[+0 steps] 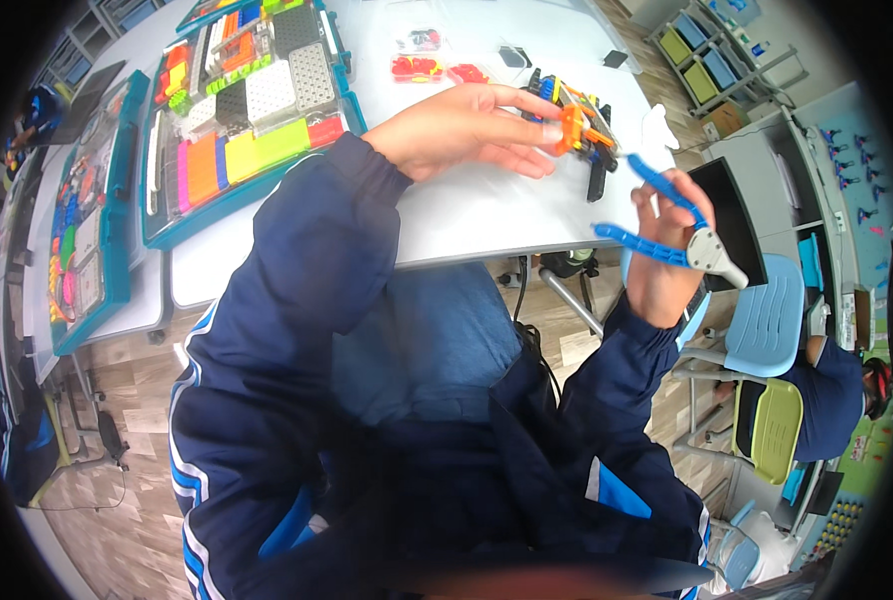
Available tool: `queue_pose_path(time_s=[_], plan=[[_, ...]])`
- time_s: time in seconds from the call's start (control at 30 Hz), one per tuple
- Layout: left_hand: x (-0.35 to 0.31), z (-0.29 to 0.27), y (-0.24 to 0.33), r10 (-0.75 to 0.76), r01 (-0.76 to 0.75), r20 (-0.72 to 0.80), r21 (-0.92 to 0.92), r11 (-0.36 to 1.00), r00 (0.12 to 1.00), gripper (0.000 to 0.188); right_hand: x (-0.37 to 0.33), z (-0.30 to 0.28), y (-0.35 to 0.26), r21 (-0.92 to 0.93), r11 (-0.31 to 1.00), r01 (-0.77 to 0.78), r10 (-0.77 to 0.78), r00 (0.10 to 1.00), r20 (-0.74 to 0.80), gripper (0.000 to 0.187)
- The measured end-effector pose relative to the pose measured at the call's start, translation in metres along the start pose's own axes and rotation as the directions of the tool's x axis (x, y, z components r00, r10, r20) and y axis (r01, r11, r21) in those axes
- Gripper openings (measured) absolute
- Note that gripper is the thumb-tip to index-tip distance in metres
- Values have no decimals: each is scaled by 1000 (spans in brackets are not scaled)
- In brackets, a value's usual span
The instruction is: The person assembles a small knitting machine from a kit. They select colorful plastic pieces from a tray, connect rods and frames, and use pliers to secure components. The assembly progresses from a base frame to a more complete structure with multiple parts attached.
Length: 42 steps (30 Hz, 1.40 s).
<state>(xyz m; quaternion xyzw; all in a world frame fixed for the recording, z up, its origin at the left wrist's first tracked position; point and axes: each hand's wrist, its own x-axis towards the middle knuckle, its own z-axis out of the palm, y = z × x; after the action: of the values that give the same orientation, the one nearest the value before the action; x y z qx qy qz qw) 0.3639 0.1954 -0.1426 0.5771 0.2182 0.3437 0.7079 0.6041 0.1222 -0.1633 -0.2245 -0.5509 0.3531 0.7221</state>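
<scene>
My left hand (472,125) reaches over the table with its fingertips closed on an orange plastic building piece (574,130). Right behind that piece is a small build (599,150) of black, orange, yellow and blue parts; whether the two are joined, I cannot tell. Off the table's front edge, my right hand (667,262) grips a plier-like tool (709,250) with two spread blue handles and a grey head. Its handles point up and left, its head down and right.
Teal-edged trays of sorted building parts (267,95) (92,230) stand at the left. Small boxes of red pieces (417,68) lie farther back on the white table (457,215). A blue chair (764,318), a green chair (777,430) and a seated person (835,400) are at the right.
</scene>
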Motion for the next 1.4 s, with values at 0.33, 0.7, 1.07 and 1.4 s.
queue_pose_path(time_s=[0.33, 0.7, 1.07, 1.4], plan=[[25, 13, -5, -206, 203, 17, -253, 946, 979, 55, 80, 9, 2, -141, 989, -38, 56, 990, 126, 28], [23, 22, 1, -240, 241, -76, 4, 971, 968, 54, 26, 1, -8, -362, 911, -196, 179, 981, -78, 11], [24, 34, -11, -191, 192, -35, 45, 980, 981, 48, -19, 36, 23, -884, 446, 137, -138, 987, 83, 28], [26, 38, -24, -169, 169, -67, 5, 986, 983, 36, -26, 43, 37, -913, 377, 154, -192, 978, 85, 28]])
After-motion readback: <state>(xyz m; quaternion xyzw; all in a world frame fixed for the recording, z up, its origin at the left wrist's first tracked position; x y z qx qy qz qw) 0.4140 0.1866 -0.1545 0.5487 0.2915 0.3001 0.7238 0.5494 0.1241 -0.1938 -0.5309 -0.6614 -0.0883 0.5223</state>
